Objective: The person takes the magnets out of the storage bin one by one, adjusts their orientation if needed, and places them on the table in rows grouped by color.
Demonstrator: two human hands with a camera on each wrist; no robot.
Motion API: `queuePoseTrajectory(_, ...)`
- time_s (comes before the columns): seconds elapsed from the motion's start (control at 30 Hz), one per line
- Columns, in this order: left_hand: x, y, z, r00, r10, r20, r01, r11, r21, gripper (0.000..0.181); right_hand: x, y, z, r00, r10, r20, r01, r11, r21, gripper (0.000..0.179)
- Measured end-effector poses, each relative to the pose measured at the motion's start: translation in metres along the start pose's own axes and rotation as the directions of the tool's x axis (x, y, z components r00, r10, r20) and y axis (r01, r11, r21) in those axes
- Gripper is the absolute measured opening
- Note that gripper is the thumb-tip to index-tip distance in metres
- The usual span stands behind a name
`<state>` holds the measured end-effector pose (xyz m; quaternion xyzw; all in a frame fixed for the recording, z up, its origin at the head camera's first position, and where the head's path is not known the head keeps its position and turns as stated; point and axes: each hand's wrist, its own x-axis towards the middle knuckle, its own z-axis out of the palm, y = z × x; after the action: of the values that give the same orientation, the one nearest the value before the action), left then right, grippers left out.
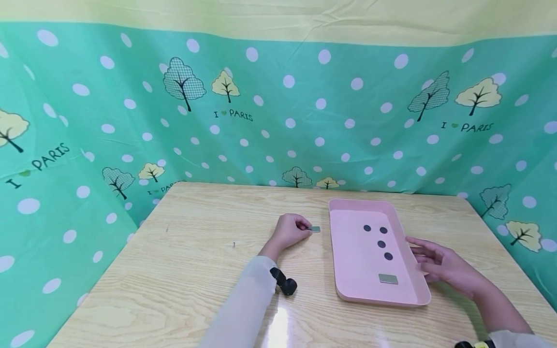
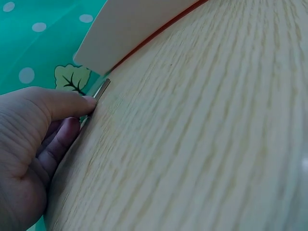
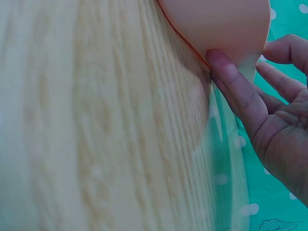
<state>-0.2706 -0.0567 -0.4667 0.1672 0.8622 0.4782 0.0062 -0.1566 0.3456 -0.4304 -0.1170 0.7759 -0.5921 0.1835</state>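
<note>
My left hand (image 1: 292, 229), just left of the tray, pinches a small flat grey rectangular piece (image 1: 315, 229) between thumb and fingers, low over the table. In the left wrist view the piece (image 2: 103, 88) shows as a thin edge beyond the fingertips. The shallow pink tray (image 1: 354, 285) lies lengthwise in front of me. Inside it are several dark round discs (image 1: 381, 244) and one grey rectangular piece (image 1: 388, 279). At the tray's right side, my right hand (image 1: 450, 268) touches the outer wall with extended fingers; the right wrist view shows the thumb (image 3: 231, 77) against that wall.
Under everything is a light wood-grain table (image 1: 196, 270). A green dotted cloth (image 1: 278, 106) printed with trees hangs behind and beside it. Black straps (image 1: 284, 282) with small devices sit on both wrists, over pale sleeves (image 1: 243, 304).
</note>
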Motion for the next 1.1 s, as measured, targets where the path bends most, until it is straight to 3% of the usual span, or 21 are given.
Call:
queuePoseTrajectory(0.37,-0.002,0.003,-0.004,1.0,0.006,0.013,-0.006,1.0,-0.012,0.009,-0.001,-0.001,0.002,1.0,0.015,-0.009,-0.015,1.0,-0.011,0.065)
queuePoseTrajectory(0.73,-0.003,-0.008,-0.021,1.0,0.004,0.015,-0.005,1.0,0.025,0.01,0.0,-0.002,0.002,1.0,0.021,-0.02,-0.022,0.999,-0.029,0.067)
queuePoseTrajectory(1.1,-0.002,-0.01,-0.025,1.0,-0.024,0.009,0.025,0.995,-0.093,0.02,0.0,-0.003,0.001,0.999,0.044,-0.023,-0.045,0.998,-0.041,0.067)
